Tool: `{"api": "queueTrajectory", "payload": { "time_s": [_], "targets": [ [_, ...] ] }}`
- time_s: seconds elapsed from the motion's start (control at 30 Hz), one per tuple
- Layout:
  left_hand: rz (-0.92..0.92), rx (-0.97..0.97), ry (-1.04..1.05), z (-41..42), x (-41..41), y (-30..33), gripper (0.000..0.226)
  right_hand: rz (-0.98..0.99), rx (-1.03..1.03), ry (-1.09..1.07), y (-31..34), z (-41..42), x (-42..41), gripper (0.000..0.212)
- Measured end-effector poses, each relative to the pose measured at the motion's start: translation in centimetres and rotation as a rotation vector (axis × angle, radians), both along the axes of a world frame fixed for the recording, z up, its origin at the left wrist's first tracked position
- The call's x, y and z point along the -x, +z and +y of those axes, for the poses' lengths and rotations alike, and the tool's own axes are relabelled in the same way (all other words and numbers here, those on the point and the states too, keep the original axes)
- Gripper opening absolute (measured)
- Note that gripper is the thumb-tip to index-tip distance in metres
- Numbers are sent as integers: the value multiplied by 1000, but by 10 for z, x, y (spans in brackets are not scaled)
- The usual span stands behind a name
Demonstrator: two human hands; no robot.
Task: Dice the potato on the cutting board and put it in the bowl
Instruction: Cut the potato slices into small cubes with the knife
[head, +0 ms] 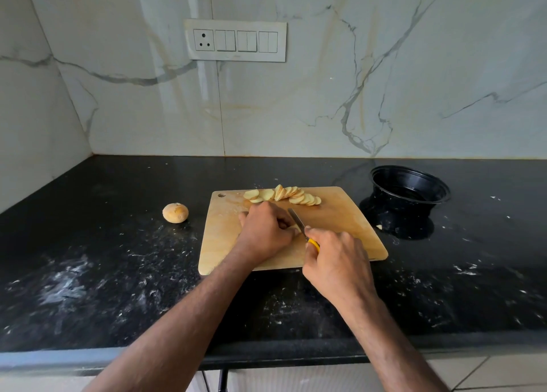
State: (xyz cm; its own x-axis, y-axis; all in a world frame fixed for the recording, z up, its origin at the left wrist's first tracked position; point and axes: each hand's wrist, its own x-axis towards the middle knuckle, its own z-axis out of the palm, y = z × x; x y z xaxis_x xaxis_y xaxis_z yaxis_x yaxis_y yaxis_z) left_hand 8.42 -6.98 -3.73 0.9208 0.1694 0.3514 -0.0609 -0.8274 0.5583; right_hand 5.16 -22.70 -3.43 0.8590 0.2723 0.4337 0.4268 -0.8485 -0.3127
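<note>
On the board, mid-counter, the left hand lay curled over a piece of potato, mostly hidden beneath the fingers; the right hand gripped a yellow-handled knife, blade angled down beside the left fingertips. Cut slices fanned along the board's far edge. The bowl sat off to the right on the counter, apparently with no potato in it. A whole potato waited left of the board. Risk, as judged: blade very near the fingers, piece small and out of sight — a slip could nick a fingertip. Slices near the edge could slide off if the board were jolted.
</note>
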Motion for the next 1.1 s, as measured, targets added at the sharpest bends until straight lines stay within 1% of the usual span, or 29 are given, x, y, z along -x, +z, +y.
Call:
{"api": "queueTrajectory", "payload": {
  "time_s": [0.17, 0.33, 0.47, 0.57, 0.8, 0.93, 1.1],
  "targets": [
    [5, 20, 11, 0, -1, 1, 2, -18, 36, 6, -2, 1, -1, 39],
    [19, 66, 25, 0, -2, 1, 4, -87, 146, -12, 0, 4, 3, 32],
    [18, 87, 25, 0, -3, 1, 7, -78, 185, 26, 0, 5, 3, 34],
    [17, 93, 36, -1, -3, 1, 6, -42, 161, 62, 1, 2, 0, 30],
    [16, 87, 36, -1, -1, 2, 11, -24, 142, 54, -6, -18, 13, 27],
    [30, 88, 10, 0, 2, 3, 11, 11, 20, 43, -5, -32, 19, 35],
    [42, 104, -1, 1, 6, 6, 14, 14, -68, 51, -5, -34, 18, 35]
  ]
}}
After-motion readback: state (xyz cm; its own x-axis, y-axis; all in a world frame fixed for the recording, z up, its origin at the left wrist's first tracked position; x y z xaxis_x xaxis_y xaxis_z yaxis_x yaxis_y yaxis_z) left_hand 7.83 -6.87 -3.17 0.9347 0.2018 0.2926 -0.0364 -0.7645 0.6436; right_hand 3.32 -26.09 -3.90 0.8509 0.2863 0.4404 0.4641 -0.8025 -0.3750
